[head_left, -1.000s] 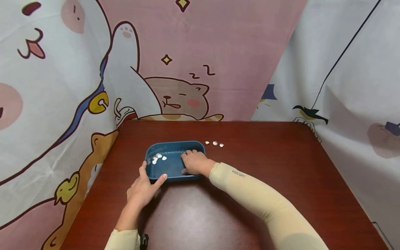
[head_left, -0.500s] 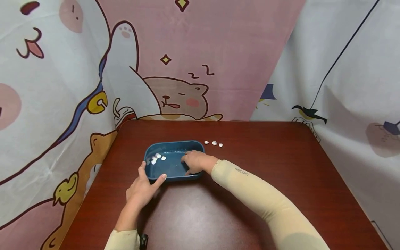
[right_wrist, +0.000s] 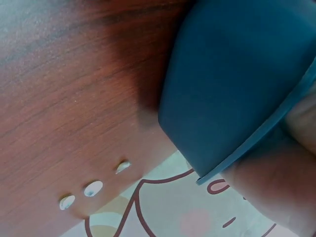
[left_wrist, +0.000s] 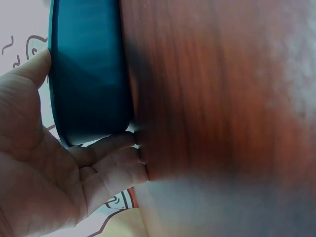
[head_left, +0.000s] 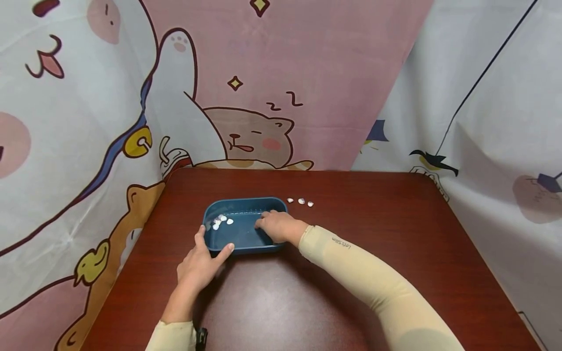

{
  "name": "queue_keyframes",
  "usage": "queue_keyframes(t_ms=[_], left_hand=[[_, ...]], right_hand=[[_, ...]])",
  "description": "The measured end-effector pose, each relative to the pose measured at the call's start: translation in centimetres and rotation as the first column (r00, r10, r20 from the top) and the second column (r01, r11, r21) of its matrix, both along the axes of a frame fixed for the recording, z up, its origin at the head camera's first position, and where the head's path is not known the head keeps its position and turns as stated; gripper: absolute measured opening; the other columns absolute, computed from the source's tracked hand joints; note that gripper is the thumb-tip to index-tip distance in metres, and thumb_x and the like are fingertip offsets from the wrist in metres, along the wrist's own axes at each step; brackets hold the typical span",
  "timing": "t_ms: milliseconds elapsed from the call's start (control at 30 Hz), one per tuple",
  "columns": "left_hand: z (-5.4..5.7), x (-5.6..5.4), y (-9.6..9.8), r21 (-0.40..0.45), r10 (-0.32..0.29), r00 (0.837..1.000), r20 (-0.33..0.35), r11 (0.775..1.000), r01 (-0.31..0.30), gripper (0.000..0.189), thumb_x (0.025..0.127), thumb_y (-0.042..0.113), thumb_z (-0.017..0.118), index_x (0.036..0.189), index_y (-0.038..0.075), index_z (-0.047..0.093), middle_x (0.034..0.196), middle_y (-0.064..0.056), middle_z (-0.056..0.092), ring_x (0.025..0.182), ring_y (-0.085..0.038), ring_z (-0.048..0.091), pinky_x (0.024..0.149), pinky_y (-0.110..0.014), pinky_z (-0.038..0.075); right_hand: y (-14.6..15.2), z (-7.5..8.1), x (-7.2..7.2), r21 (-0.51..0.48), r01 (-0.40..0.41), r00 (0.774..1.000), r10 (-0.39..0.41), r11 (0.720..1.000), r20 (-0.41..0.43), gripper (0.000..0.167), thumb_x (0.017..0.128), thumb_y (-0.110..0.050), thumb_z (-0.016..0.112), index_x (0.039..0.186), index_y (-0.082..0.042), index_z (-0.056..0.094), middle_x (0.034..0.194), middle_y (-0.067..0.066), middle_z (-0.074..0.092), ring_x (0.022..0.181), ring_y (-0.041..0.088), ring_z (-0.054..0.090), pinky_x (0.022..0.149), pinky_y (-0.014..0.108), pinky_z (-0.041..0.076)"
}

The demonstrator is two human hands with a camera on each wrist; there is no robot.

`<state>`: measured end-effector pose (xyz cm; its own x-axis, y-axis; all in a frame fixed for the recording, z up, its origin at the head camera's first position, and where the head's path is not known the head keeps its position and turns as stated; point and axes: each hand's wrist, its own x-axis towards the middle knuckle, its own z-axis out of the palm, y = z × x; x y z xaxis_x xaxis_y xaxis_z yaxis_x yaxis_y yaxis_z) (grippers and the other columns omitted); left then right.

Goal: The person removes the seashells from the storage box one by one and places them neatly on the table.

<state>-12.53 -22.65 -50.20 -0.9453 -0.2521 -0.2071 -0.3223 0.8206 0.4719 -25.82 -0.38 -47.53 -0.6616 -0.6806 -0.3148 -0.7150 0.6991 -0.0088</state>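
Observation:
A blue rectangular tray stands on the table, with several small white seashells clustered at its left end. At its front left corner, my left hand holds the tray between the thumb at the front rim and the fingers on the left side. In the left wrist view the thumb meets the rim while the other fingers lie low beside the wall. My right hand reaches over the rim into the right end of the tray. Its fingertips point down and are mostly hidden, so I cannot tell whether they hold a shell.
Three more seashells lie in a row on the brown wooden table, behind and right of the tray. A cartoon-printed cloth hangs behind the table and along both sides.
The right hand has shifted slightly right inside the tray, and its thumb has gone from view. The left hand, the tray and the visible shells stay put.

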Motion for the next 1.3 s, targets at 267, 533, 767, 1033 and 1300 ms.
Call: queue_keyframes(t_ms=[267,533,767,1033,1300], left_hand=[[-0.14,-0.01,-0.07,-0.004,0.005,1.000,0.001,1.000,-0.005,0.125,0.087,0.093,0.050,0.170,0.011,0.004,0.153,-0.038,0.051,0.109,-0.046,0.069,0.081,-0.059,0.053],[-0.03,0.03,-0.02,0.002,0.005,1.000,0.008,1.000,-0.005,0.125,0.088,0.091,0.052,0.170,0.010,0.005,0.154,-0.038,0.051,0.106,-0.044,0.069,0.080,-0.058,0.053],[-0.09,0.02,-0.04,0.001,0.005,1.000,0.010,1.000,-0.005,0.125,0.088,0.092,0.051,0.170,0.010,0.004,0.154,-0.039,0.050,0.108,-0.046,0.068,0.083,-0.060,0.053],[0.02,0.00,0.03,0.000,0.007,1.000,0.013,1.000,-0.007,0.124,0.088,0.091,0.052,0.170,0.011,0.004,0.155,-0.039,0.050,0.108,-0.046,0.068,0.084,-0.061,0.053],[0.05,-0.07,0.06,-0.005,0.004,1.000,0.017,1.000,-0.003,0.124,0.088,0.092,0.051,0.170,0.011,0.003,0.153,-0.038,0.051,0.108,-0.045,0.068,0.082,-0.058,0.053]], right_hand=[[-0.02,0.05,-0.03,-0.002,0.001,1.000,-0.001,1.000,0.001,0.050,0.100,-0.014,0.074,0.148,-0.026,0.065,0.152,0.006,0.063,0.134,0.024,0.061,0.116,0.041,0.050],[0.00,-0.07,-0.08,-0.004,-0.005,1.000,0.005,1.000,-0.003,0.049,0.102,-0.012,0.072,0.148,-0.026,0.065,0.151,0.006,0.064,0.133,0.024,0.062,0.115,0.041,0.051],[0.00,-0.05,-0.04,-0.006,-0.010,1.000,0.010,1.000,-0.011,0.048,0.101,-0.011,0.071,0.147,-0.026,0.066,0.150,0.006,0.064,0.134,0.025,0.062,0.115,0.041,0.051],[-0.09,-0.12,-0.04,0.000,0.000,1.000,0.000,1.000,-0.002,0.050,0.100,-0.016,0.076,0.148,-0.025,0.065,0.151,0.006,0.063,0.135,0.025,0.061,0.115,0.042,0.050],[-0.55,-0.80,0.01,-0.039,0.035,0.999,-0.035,0.999,-0.018,0.056,0.094,-0.047,0.082,0.142,-0.022,0.069,0.142,0.005,0.067,0.127,0.024,0.063,0.107,0.042,0.055]])
